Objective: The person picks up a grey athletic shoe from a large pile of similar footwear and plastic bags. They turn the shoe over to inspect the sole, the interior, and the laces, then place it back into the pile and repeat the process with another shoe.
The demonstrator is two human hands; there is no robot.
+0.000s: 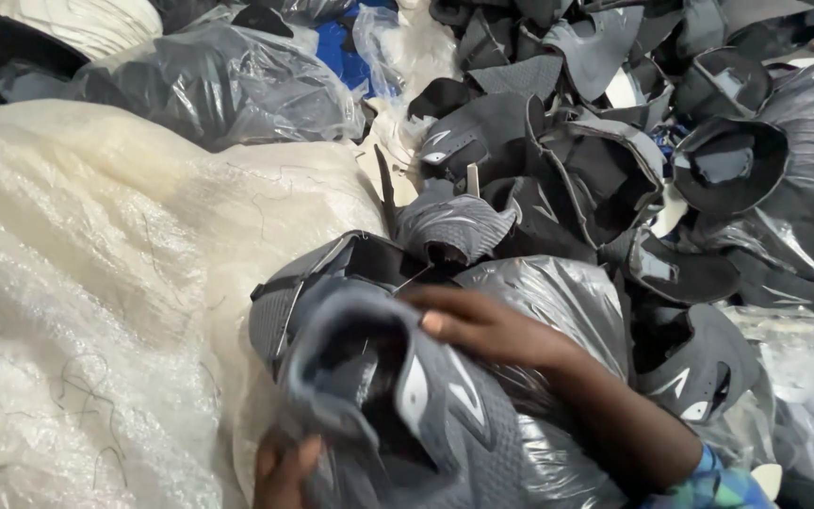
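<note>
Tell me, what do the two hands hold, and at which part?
Both hold one grey shoe upper: the right hand grips its collar edge from above, and the left hand supports its lower end.

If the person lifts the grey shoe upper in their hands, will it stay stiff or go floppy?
Probably floppy: the shoe upper already bends and folds between the left hand and right hand. Likely light, since it shows no sole. Its knit-looking surface should not be slippery.

Matt grey knit shoe upper (398,396) (glossy plastic bags (219,85)).
</note>
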